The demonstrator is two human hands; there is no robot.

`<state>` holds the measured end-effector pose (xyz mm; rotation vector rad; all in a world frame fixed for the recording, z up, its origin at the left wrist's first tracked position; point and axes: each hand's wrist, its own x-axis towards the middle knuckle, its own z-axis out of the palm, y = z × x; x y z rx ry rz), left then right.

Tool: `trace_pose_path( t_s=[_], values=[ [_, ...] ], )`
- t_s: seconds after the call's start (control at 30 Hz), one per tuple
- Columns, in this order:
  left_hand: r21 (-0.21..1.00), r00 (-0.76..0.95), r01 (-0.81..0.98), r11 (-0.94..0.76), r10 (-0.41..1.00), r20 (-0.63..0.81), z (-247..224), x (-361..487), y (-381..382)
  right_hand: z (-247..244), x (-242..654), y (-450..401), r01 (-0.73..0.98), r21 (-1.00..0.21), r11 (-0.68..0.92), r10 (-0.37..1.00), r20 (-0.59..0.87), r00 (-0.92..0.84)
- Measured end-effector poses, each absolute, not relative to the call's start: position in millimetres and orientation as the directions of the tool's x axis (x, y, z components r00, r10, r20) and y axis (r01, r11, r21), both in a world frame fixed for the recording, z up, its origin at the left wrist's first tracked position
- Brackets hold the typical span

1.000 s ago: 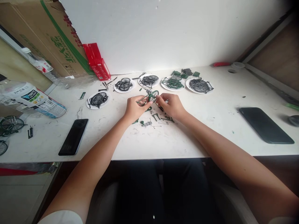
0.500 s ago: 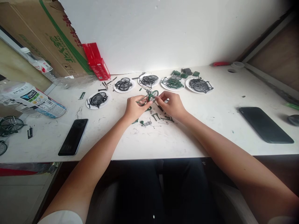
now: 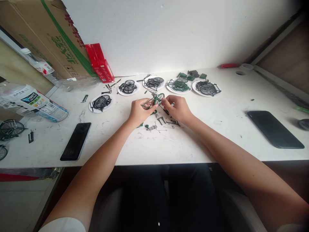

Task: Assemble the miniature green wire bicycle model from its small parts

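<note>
A small green model bicycle [image 3: 157, 98], partly built with a spoked wheel and a handlebar, is held just above the table between both hands. My left hand [image 3: 140, 111] is closed on its frame from the left. From the right, my right hand [image 3: 177, 108] pinches at the wheel's edge; its fingertips hide what exactly they touch. Below the hands lie loose green and dark bicycle parts, among them a small saddle [image 3: 146, 127], a grey rack-like piece [image 3: 153, 128] and thin rods.
Several paper plates of model bicycle parts stand along the back, one with green parts [image 3: 178, 85]. A phone [image 3: 75, 141] lies at left, a dark flat pad [image 3: 275, 129] at right. A large bottle [image 3: 44, 103], a red box [image 3: 103, 69] and finished-looking bicycles [image 3: 12, 129] are further left.
Hardly anything differs. The bicycle and my right fingertips have shifted very slightly to the right; my left hand keeps its hold.
</note>
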<state>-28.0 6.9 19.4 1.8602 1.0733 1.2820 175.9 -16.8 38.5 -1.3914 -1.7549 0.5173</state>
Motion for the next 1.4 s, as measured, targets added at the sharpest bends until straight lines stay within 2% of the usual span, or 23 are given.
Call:
trace_pose_path(
  t_s=[1.4],
  values=[
    [0.818, 0.225, 0.313, -0.483, 0.874, 0.431, 18.5, -29.2, 6.9, 39.8, 175.4, -19.2, 0.622, -0.720, 0.306, 0.947, 0.295, -0.125]
  ],
)
